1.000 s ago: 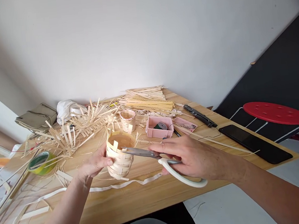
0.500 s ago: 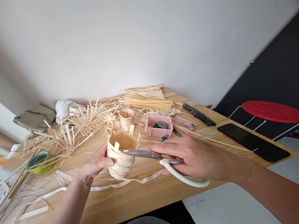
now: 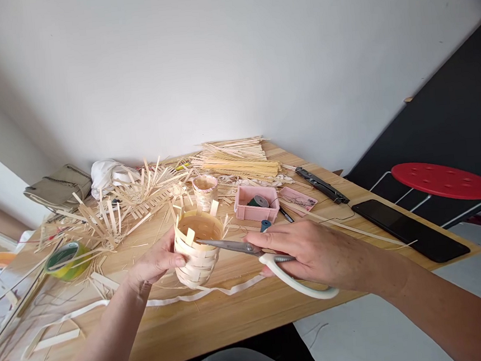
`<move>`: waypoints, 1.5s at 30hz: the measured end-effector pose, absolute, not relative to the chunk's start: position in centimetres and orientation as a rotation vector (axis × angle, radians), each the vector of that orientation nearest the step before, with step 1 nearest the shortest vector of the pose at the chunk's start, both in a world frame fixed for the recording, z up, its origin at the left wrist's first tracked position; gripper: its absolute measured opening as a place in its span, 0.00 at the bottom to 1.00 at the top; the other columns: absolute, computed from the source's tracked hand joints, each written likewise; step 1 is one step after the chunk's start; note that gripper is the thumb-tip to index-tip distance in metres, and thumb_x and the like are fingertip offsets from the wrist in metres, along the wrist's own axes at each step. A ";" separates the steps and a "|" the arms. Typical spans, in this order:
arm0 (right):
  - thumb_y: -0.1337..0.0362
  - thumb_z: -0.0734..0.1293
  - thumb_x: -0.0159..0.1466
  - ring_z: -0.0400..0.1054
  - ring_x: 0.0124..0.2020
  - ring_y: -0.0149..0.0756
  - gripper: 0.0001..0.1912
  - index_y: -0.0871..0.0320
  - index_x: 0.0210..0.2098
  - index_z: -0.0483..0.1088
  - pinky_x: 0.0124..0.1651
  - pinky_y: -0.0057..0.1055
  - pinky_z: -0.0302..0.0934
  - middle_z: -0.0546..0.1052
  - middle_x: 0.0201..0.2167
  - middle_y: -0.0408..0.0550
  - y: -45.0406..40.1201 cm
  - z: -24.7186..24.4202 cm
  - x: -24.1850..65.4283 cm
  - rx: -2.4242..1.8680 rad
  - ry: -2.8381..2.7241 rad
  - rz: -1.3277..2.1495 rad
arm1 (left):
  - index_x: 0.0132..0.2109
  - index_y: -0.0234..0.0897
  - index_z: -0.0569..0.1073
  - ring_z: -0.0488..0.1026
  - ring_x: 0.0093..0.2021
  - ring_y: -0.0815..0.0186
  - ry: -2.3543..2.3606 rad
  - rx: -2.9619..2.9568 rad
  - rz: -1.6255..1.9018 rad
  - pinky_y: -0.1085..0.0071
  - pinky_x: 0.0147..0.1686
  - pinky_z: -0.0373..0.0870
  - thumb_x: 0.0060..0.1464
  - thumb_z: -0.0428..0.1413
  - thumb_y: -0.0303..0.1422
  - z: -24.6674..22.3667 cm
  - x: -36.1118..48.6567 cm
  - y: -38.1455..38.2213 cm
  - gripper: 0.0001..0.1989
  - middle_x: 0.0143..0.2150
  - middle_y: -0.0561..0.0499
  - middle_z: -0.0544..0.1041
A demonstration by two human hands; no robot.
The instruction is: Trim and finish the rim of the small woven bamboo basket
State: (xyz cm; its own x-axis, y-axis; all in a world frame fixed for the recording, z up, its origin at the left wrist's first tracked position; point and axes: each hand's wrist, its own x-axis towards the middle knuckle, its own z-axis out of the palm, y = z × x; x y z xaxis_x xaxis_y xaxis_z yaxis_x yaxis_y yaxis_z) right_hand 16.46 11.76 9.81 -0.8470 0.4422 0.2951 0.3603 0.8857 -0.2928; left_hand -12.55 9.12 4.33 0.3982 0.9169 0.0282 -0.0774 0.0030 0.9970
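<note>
My left hand (image 3: 157, 261) grips a woven cup of pale wooden strips (image 3: 199, 257), whose upright strip ends stand loose above the rim. The cup has a tan inside. My right hand (image 3: 314, 251) holds large scissors (image 3: 240, 247) with off-white handles. Their grey blades reach left, and the tip is at the cup's right side, close to or touching the weave. Whether the blades are parted is hard to tell. My fingers hide part of the handles.
The wooden table holds piles of pale strips, a half-woven mat (image 3: 141, 197), a small woven cup (image 3: 205, 192), a pink box with a spool (image 3: 255, 203), tape (image 3: 64, 262), a black folding tool (image 3: 320, 184) and a phone (image 3: 409, 230). A red stool (image 3: 445, 181) stands beyond the table's right edge.
The woven cup has turned slightly in my left hand. My right hand and scissors have shifted a little right, uncovering a small blue handle behind them.
</note>
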 end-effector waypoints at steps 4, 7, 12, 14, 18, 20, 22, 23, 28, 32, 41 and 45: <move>0.62 0.64 0.61 0.66 0.28 0.32 0.10 0.55 0.42 0.68 0.30 0.26 0.57 0.74 0.32 0.44 11.3 10.4 17.1 -0.682 -2.662 0.371 | 0.54 0.36 0.67 0.70 0.49 0.50 0.872 1.335 1.030 0.65 0.42 0.68 0.37 0.65 0.45 4.0 -13.2 9.1 0.37 0.50 0.42 0.74; 0.61 0.66 0.60 0.66 0.28 0.33 0.14 0.55 0.45 0.66 0.30 0.28 0.57 0.74 0.31 0.44 10.8 10.6 17.1 -0.702 -2.655 0.360 | 0.54 0.38 0.66 0.68 0.51 0.51 0.917 1.337 1.126 0.64 0.45 0.67 0.37 0.65 0.43 4.1 -13.2 8.9 0.35 0.51 0.43 0.73; 0.62 0.65 0.60 0.66 0.28 0.34 0.16 0.54 0.48 0.67 0.30 0.28 0.57 0.74 0.30 0.44 10.7 10.5 16.2 -0.710 -2.647 0.232 | 0.54 0.37 0.65 0.68 0.49 0.54 0.998 1.368 1.188 0.65 0.45 0.66 0.36 0.66 0.43 4.5 -12.3 8.5 0.37 0.48 0.44 0.73; 0.62 0.64 0.61 0.67 0.29 0.33 0.16 0.54 0.48 0.67 0.30 0.27 0.57 0.74 0.31 0.44 10.8 10.6 15.9 -0.724 -2.655 0.197 | 0.53 0.38 0.65 0.68 0.48 0.55 1.009 1.379 1.211 0.67 0.44 0.66 0.36 0.66 0.43 4.6 -12.1 8.4 0.37 0.48 0.45 0.73; 0.64 0.63 0.61 0.67 0.29 0.33 0.14 0.55 0.46 0.68 0.30 0.26 0.57 0.74 0.30 0.44 11.0 11.1 15.6 -0.731 -2.693 0.161 | 0.54 0.40 0.64 0.67 0.48 0.58 1.025 1.396 1.254 0.68 0.45 0.65 0.37 0.66 0.41 4.7 -11.7 8.2 0.36 0.49 0.47 0.72; 0.64 0.63 0.61 0.66 0.29 0.33 0.12 0.55 0.45 0.69 0.30 0.26 0.57 0.74 0.30 0.44 11.0 11.2 15.5 -0.730 -2.703 0.147 | 0.54 0.40 0.64 0.67 0.49 0.57 1.022 1.411 1.275 0.67 0.46 0.65 0.37 0.66 0.42 4.8 -11.3 8.1 0.36 0.49 0.47 0.72; 0.63 0.63 0.61 0.66 0.30 0.33 0.12 0.56 0.44 0.69 0.31 0.27 0.57 0.74 0.30 0.44 11.0 11.2 15.4 -0.728 -2.708 0.139 | 0.54 0.38 0.64 0.68 0.48 0.56 1.018 1.415 1.305 0.66 0.46 0.65 0.35 0.66 0.43 4.9 -10.9 8.1 0.38 0.48 0.46 0.72; 0.62 0.64 0.60 0.66 0.30 0.33 0.12 0.56 0.44 0.69 0.31 0.27 0.58 0.73 0.30 0.44 11.0 11.2 15.4 -0.729 -2.710 0.135 | 0.55 0.38 0.64 0.68 0.48 0.55 1.020 1.411 1.320 0.65 0.46 0.66 0.34 0.67 0.43 5.0 -10.6 8.1 0.39 0.48 0.46 0.72; 0.61 0.65 0.60 0.67 0.31 0.33 0.12 0.55 0.43 0.69 0.31 0.27 0.58 0.74 0.31 0.44 10.9 11.3 15.5 -0.727 -2.713 0.093 | 0.54 0.38 0.65 0.68 0.49 0.54 1.031 1.414 1.356 0.63 0.48 0.66 0.34 0.67 0.41 5.2 -9.9 8.1 0.38 0.48 0.45 0.73; 0.64 0.63 0.61 0.68 0.30 0.32 0.10 0.55 0.43 0.68 0.31 0.27 0.58 0.74 0.32 0.43 11.0 11.2 15.8 -0.720 -2.738 0.047 | 0.55 0.39 0.64 0.68 0.50 0.55 1.002 1.448 1.353 0.63 0.49 0.65 0.36 0.66 0.41 5.2 -9.7 8.1 0.37 0.49 0.46 0.73; 0.66 0.64 0.60 0.68 0.29 0.31 0.10 0.55 0.43 0.68 0.31 0.26 0.56 0.72 0.26 0.41 11.1 11.2 15.8 -0.707 -2.743 0.018 | 0.53 0.39 0.64 0.67 0.51 0.55 1.025 1.507 1.320 0.64 0.51 0.63 0.39 0.65 0.42 4.4 -10.0 8.3 0.34 0.50 0.47 0.72; 0.64 0.65 0.60 0.65 0.25 0.31 0.08 0.57 0.40 0.68 0.27 0.26 0.54 0.70 0.23 0.40 11.2 10.9 15.8 -0.649 -2.726 -0.078 | 0.53 0.41 0.64 0.68 0.50 0.57 0.979 1.464 1.300 0.66 0.49 0.65 0.39 0.65 0.41 4.3 -10.0 8.4 0.34 0.49 0.48 0.72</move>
State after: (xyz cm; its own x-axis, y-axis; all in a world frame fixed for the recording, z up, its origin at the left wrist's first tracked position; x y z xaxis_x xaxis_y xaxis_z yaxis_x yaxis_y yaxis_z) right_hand 15.83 11.16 10.91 -0.8391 0.4282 0.3356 0.4467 0.8944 -0.0243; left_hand -9.96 8.37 4.26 0.1268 0.9565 0.2629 -0.0118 -0.2636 0.9646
